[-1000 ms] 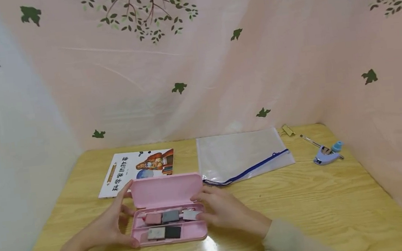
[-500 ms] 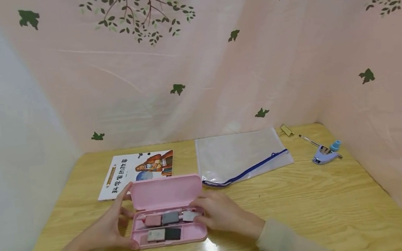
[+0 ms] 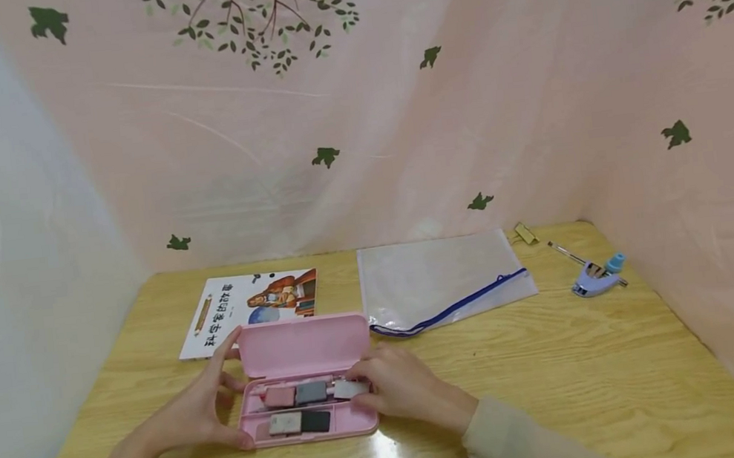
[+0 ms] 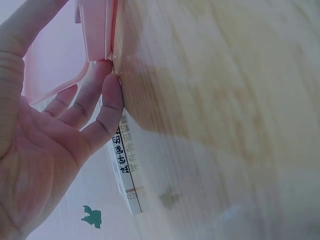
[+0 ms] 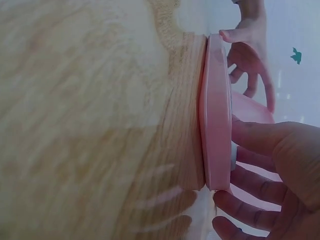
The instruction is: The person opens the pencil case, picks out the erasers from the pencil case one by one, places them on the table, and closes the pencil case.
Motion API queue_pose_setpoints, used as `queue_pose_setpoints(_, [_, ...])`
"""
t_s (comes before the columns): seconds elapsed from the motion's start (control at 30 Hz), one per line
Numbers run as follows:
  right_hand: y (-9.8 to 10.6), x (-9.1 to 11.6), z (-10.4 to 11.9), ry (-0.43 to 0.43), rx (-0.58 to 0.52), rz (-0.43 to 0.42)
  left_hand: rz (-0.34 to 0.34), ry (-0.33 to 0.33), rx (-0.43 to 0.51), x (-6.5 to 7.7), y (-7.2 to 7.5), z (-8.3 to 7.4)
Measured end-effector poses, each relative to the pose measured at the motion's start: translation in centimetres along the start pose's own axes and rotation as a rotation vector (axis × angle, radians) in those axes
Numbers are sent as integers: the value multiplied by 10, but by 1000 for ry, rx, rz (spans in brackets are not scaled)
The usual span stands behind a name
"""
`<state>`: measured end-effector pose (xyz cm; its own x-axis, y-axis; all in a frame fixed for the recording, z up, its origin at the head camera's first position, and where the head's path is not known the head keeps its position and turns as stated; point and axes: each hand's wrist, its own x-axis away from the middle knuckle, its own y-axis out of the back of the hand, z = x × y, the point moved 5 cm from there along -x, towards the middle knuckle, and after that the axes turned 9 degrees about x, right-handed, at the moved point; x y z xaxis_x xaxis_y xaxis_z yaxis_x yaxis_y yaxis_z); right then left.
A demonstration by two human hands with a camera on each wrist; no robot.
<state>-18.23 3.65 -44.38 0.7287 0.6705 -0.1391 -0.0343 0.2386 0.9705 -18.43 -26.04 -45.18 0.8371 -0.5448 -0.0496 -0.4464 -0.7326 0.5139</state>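
Observation:
A pink pencil case (image 3: 304,347) lies on the table with its lid raised, front and centre in the head view. My left hand (image 3: 191,411) spans and holds its left end, thumb at the front corner and index fingertip at the lid's upper corner. My right hand (image 3: 407,389) reaches over the right end and pinches a small whitish block (image 3: 349,389) in the back compartment. A pink block (image 3: 280,396) and a grey block (image 3: 311,392) lie there too, over some pens. The front compartment holds a beige block (image 3: 284,423) and a black block (image 3: 316,421).
A white illustrated booklet (image 3: 215,316) lies behind the case, partly covered by the lid. Right of it is a clear zip pouch (image 3: 435,278) with a blue zipper. Toward the back right are a gold binder clip (image 3: 526,234), a pen (image 3: 566,252) and a light-blue boat-shaped item (image 3: 591,283).
My right thumb and fingers have closed in on the whitish block, and the hand has shifted slightly left. The left hand and the case hold their place.

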Motion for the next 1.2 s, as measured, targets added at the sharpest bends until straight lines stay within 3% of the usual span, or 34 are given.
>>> queue_pose_setpoints(0.37, [-2, -6, -4, -8, -83, -8, -3, 33, -5, 1, 0, -2])
queue_pose_setpoints(0.6, [0, -7, -3, 35, -36, -43, -5, 33, -6, 0, 1, -2])
queue_pose_setpoints(0.93, [2, -2, 4, 139, 168, -44, 1, 34, 0, -1, 1, 1])
queue_pose_setpoints(1.2, [-1, 2, -1, 112, 99, 32, 1, 35, -4, -1, 0, 1])
